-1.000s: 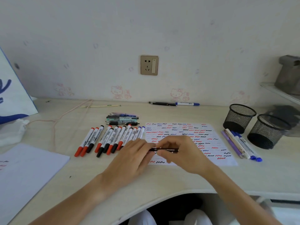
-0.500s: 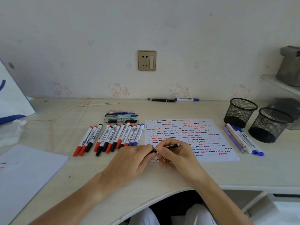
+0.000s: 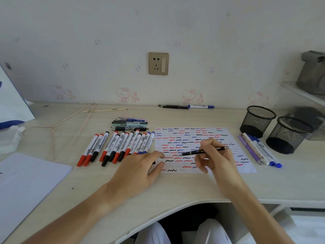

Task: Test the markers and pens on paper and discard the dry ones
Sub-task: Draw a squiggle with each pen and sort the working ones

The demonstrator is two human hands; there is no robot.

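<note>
Black pen (image 3: pixel 202 152) sits pinched in the right hand (image 3: pixel 216 159), thumb and fingers curled round the barrel near its middle. Its long axis runs nearly level across the sheet, tip pointing toward the left hand, rear end sticking out past the knuckles on the far side. Tip hovers just above the paper (image 3: pixel 202 138); contact cannot be confirmed. Left hand (image 3: pixel 140 169) rests flat on the paper's near left corner, fingers loosely spread, gripping nothing, its fingertips just short of the pen tip. Paper already crowded with red, blue and black squiggles; the freest patch lies directly under and just ahead of the right hand. Row of markers (image 3: pixel 119 147) lies beyond the left hand, clearly nearer to it. Two mesh cups (image 3: pixel 274 127) stand well out past the right hand. Likely next: lower the tip and scribble.
</note>
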